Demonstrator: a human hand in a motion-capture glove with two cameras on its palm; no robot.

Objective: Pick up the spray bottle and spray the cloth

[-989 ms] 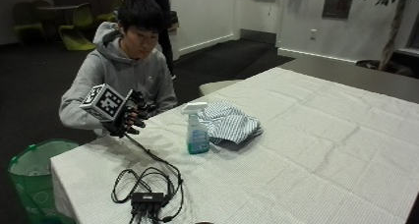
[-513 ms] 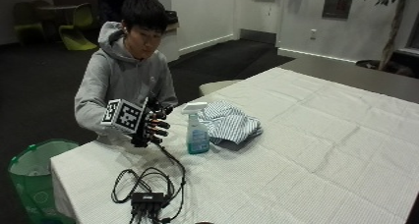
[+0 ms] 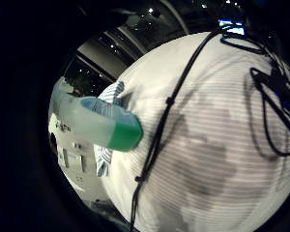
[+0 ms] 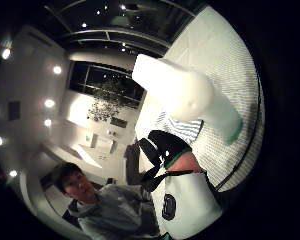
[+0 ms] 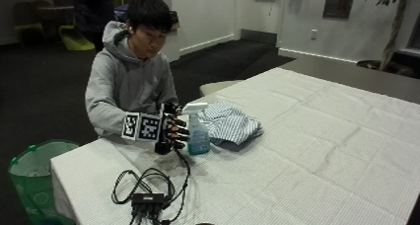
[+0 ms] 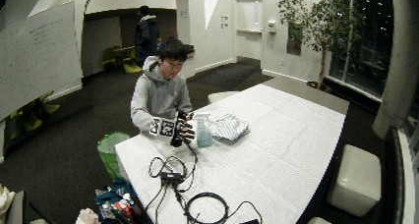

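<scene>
Counter (image 5: pixel 341 151): white striped cover, carries all things. Cloth (image 5: pixel 229 124): striped, crumpled, lies just behind and beside bottle, away from you. Spray bottle (image 5: pixel 197 136): stands upright on counter, long axis vertical, white trigger head on top, blue-green liquid at base. Your right hand (image 5: pixel 172 131): just beside bottle on your side, palm facing it; fingers (image 5: pixel 180 132) spread, reaching toward bottle body, holding nothing as I judge. Next move: short reach sideways, wrap around upright body; nozzle looks turned toward cloth, not sure.

Blue spray bottle (image 5: pixel 198 136), white head; blue-white striped cloth (image 5: pixel 229 124); black-gloved hand (image 5: pixel 172 134)
</scene>
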